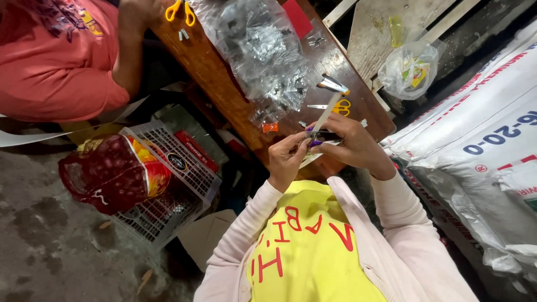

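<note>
left hand (286, 159): raised off the edge of the wooden table (224, 84); fingers curled narrow, thumb and forefinger pinched on the near end of a small dark piece (324, 136); wrist bent up, forearm in a pale pink sleeve running back toward the body
right hand (352, 146): just beside the left hand, at the table's near corner; fingers wrapped round the same dark piece and a long thin white strip (326, 113); closed grip, knuckles toward the table; purple nails showing
dark piece: held between both hands, above the table's near edge; too small to tell what kind of part
white strip: sticks up from the right hand, tilted out over the table, tip near the yellow scissors (338, 106)
yellow scissors: flat on the table, just beyond the hands; metal clip (333, 84) lying beside them
plastic bag (263, 50): clear, crumpled, full of small shiny metal parts; middle of the table, well beyond the hands
orange piece (270, 127): small, on the table near the left hand
second scissors (180, 11): yellow handles, far end of the table, by another person's arm (131, 50)
other person: red shirt, at the table's far side; hand cut off by the frame, cannot tell the grip
crate (179, 173): white plastic mesh, on the floor beside the table; red patterned bag (109, 170) resting in it
white sacks (481, 140): stacked on the table's other side, near the right elbow
</note>
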